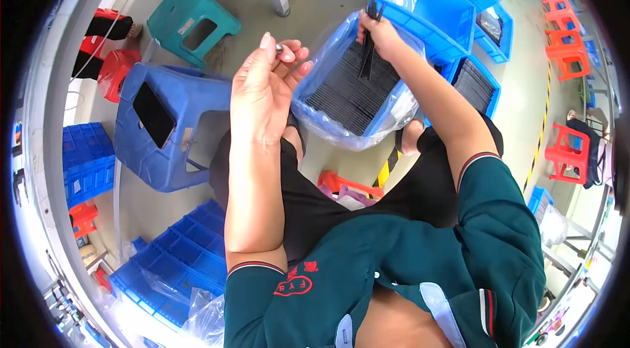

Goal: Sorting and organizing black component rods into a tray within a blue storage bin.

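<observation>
My left hand (266,79) is raised to the left of a plastic-lined blue crate (307,95), its thumb and fingers closed on a small shiny metal piece (280,49) whose kind is too small to make out. Over the crate's far side, my right hand (382,36) grips a bunch of thin black strips (368,53), which stand roughly upright with their lower ends pointing down at the contents. Inside the crate, many similar black strips (348,95) lie side by side in rows. Clear plastic film hangs over the crate's rim.
Beyond the crate are an open blue bin (446,3) and another blue bin (472,85) holding dark strips. A blue stool (187,95) with a black phone (154,114) on it stands left, near a green stool (193,23). Blue crates (177,256) sit lower left.
</observation>
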Demonstrator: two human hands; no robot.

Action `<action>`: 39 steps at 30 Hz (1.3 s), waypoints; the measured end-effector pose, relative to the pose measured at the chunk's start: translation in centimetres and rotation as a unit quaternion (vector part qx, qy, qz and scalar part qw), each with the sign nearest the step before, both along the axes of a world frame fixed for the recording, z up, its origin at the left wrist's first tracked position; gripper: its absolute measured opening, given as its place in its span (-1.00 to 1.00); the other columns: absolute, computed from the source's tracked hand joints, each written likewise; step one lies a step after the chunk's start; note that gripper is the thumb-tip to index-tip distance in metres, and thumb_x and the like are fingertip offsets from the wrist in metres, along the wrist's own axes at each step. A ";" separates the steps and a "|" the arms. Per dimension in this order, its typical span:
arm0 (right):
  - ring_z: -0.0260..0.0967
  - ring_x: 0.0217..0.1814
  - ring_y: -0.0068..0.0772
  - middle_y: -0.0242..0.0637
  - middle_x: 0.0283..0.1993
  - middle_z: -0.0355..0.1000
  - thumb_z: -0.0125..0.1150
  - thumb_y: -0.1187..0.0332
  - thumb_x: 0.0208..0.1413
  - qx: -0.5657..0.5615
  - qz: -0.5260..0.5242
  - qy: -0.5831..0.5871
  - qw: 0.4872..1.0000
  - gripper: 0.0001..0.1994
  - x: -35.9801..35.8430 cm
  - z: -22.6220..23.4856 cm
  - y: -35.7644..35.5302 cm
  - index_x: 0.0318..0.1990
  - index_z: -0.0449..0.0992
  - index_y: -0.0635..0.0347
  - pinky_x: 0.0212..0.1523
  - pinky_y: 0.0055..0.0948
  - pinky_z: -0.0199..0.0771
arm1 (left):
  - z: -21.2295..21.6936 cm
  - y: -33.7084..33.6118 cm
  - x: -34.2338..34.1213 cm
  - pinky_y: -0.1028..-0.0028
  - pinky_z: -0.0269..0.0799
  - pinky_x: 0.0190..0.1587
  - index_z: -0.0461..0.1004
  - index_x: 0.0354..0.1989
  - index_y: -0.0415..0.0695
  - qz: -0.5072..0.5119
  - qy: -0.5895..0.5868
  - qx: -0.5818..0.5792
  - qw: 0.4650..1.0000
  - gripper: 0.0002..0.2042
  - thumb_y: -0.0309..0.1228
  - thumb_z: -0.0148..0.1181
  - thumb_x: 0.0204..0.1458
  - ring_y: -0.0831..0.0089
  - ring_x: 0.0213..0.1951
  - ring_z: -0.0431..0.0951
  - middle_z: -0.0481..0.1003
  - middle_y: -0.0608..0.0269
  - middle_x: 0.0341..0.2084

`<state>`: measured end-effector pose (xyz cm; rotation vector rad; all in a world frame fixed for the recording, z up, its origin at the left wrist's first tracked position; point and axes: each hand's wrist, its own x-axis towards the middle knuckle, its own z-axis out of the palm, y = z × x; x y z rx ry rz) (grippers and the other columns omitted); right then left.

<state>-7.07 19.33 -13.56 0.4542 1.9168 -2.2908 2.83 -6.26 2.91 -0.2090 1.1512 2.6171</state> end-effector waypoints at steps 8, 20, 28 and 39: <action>0.39 -0.17 0.09 0.06 -0.31 0.45 0.12 0.05 0.05 0.385 0.092 -0.054 0.917 -0.61 4.5 -12.4 -4.8 -0.23 0.42 0.25 -0.16 -0.13 0.33 | -0.3 -0.5 0.4 0.41 0.40 -0.20 0.42 -0.51 -0.19 -0.015 0.002 -0.010 1.000 -0.69 -0.19 0.06 0.12 0.39 -0.28 0.46 0.44 0.11 -0.30; 0.40 -0.14 0.07 0.01 -0.21 0.42 0.25 0.23 -0.08 0.537 0.169 -0.140 0.814 -0.64 10.6 -20.9 -8.0 -0.23 0.27 0.24 -0.15 -0.07 0.40 | -0.7 -0.7 0.4 0.39 0.32 -0.19 0.37 -0.50 -0.22 -0.033 0.008 -0.022 0.999 -0.62 -0.11 0.01 0.13 0.35 -0.28 0.37 0.37 0.06 -0.26; 0.30 0.00 -0.11 -0.15 -0.12 0.35 0.20 0.23 -0.02 0.598 0.198 -0.110 0.769 -0.69 12.1 -20.0 -9.5 -0.18 0.34 0.18 -0.09 -0.13 0.37 | -0.4 -1.0 0.6 0.32 0.34 -0.26 0.36 -0.51 -0.28 -0.017 0.005 -0.019 1.000 -0.59 -0.11 0.01 0.12 0.32 -0.31 0.36 0.36 0.00 -0.27; 0.34 -0.08 -0.14 -0.17 -0.20 0.37 -0.12 0.40 0.06 0.643 0.198 -0.083 0.735 -0.85 13.1 -19.7 -5.3 -0.24 0.37 0.14 -0.18 -0.23 0.46 | -0.1 -1.2 0.8 0.42 0.16 -0.21 0.31 -0.52 -0.15 -0.071 0.024 -0.035 0.997 -0.61 -0.07 -0.09 0.16 0.36 -0.25 0.22 0.29 0.15 -0.23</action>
